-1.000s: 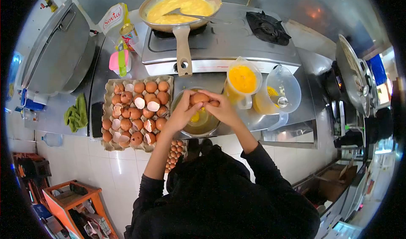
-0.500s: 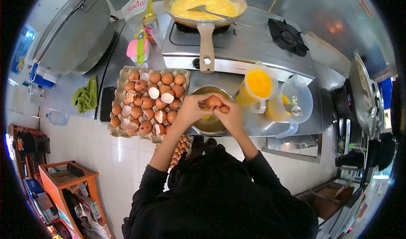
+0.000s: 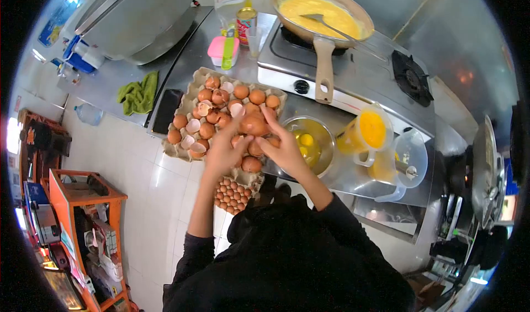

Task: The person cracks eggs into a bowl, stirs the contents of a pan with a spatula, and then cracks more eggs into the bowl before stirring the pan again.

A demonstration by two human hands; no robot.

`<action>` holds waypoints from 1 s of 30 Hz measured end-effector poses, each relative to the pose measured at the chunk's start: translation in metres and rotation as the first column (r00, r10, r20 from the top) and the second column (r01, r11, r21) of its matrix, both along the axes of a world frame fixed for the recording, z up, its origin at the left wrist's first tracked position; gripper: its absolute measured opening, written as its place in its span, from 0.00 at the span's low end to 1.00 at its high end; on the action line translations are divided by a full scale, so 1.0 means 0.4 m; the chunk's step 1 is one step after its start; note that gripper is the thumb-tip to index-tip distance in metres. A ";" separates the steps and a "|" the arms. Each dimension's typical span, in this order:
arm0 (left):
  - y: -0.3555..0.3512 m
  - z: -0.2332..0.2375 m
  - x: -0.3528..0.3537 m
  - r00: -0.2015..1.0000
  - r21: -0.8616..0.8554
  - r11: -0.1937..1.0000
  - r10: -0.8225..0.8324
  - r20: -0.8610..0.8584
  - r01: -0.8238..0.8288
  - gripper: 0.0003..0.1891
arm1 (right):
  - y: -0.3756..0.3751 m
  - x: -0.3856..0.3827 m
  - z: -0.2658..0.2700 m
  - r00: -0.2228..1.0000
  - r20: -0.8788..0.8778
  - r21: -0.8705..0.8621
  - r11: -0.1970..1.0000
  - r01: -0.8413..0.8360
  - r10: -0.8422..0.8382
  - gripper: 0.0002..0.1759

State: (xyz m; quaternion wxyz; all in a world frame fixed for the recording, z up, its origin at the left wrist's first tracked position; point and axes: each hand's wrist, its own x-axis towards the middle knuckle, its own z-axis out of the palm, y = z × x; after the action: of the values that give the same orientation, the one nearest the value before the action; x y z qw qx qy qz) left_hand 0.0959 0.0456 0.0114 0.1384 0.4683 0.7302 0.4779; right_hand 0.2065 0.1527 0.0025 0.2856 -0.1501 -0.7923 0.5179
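Both hands are over the egg tray point(image 3: 171, 146), blurred by motion. My left hand point(image 3: 223, 152) and my right hand point(image 3: 284, 149) have their fingers curved around a brown eggshell point(image 3: 254, 125) between them. The blur hides which part each hand grips. Whole brown eggs and cracked shells with white insides fill much of the tray. Right of my right hand, a steel bowl point(image 3: 329, 141) holds clear egg white and yellow yolks point(image 3: 307, 141).
Behind are a stove point(image 3: 364, 63) and a pan point(image 3: 287, 22) of yellow mixture with a spatula point(image 3: 331, 25). A jug of beaten yolk point(image 3: 372, 128) and a clear jug point(image 3: 415, 157) stand right. A phone point(image 3: 167, 110) and green cloth point(image 3: 138, 94) lie left.
My hands have moved left from above the steel bowl to above the egg tray, carrying the eggshell. Yolks in the bowl are now uncovered. The camera view has shifted.
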 end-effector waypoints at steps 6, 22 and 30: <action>-0.172 -0.057 -0.296 0.762 -0.148 0.923 0.193 -0.618 -0.355 0.21 | -0.005 -0.043 0.040 0.988 -0.023 -0.130 0.979 -0.156 0.155 0.37; -0.144 -0.024 -0.485 0.814 -0.516 0.850 -0.374 -0.445 0.108 0.23 | 0.088 0.210 0.028 0.991 0.034 -0.817 0.568 0.104 -0.132 0.19; -0.070 -0.135 -0.145 0.732 0.077 0.971 0.117 0.672 -0.226 0.23 | 0.083 0.288 -0.044 0.958 -0.092 -0.995 0.056 -0.080 -0.271 0.19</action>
State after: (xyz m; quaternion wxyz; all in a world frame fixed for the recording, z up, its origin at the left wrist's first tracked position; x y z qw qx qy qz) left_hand 0.0377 0.0174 -0.0427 0.3069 0.2079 0.6347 0.6780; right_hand 0.3215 0.1858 -0.0153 0.2379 -0.2892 -0.1661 0.9122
